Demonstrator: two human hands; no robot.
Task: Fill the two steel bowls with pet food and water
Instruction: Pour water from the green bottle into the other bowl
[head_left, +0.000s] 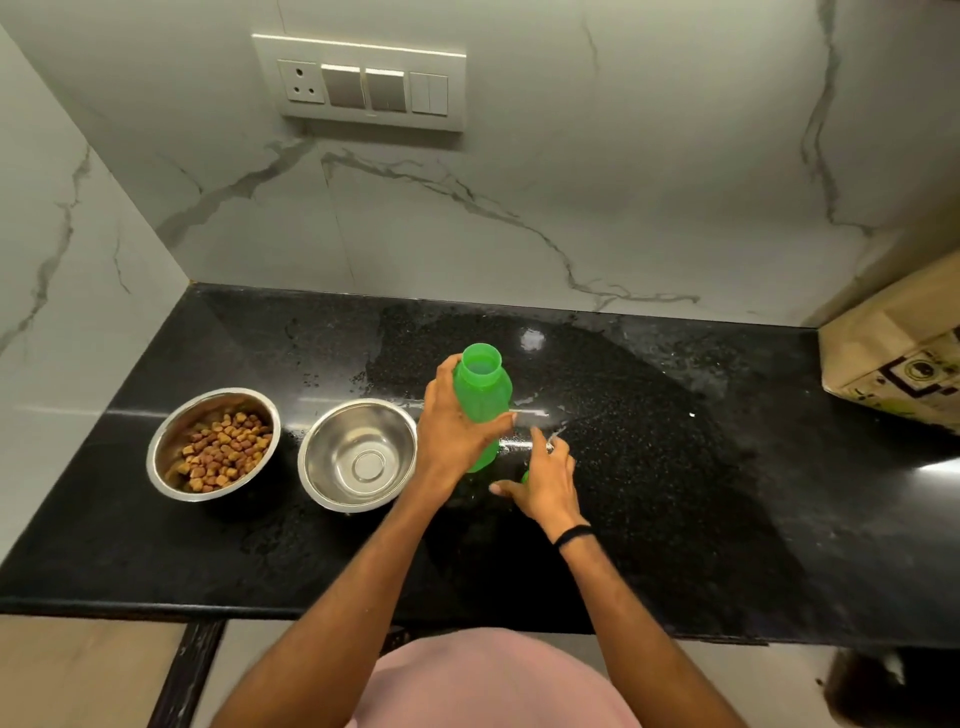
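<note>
The green bottle (480, 400) stands upright on the black tabletop (675, 467), its cap off and its wide round mouth open to the camera; it is translucent plastic with a shoulder below the neck. The left hand (457, 426) has its grip clamped around the bottle's body, fingers on the near side and thumb across the front. Just right of the bottle and nearer the tabletop's front edge, the right hand (545, 483) rests low with its fingers loosely curled over a small green piece (likely the cap, mostly hidden), so I cannot tell whether that grip is closed on it. Just left of the bottle sits the empty steel bowl (358, 454), shiny inside with a round ring at its bottom. Farther left of the bottle, beside that bowl, the second steel bowl (214, 444) holds brown and tan pet food (223, 452) kibble. Well right of the bottle, a brown paper bag (898, 358) stands at the wall.
</note>
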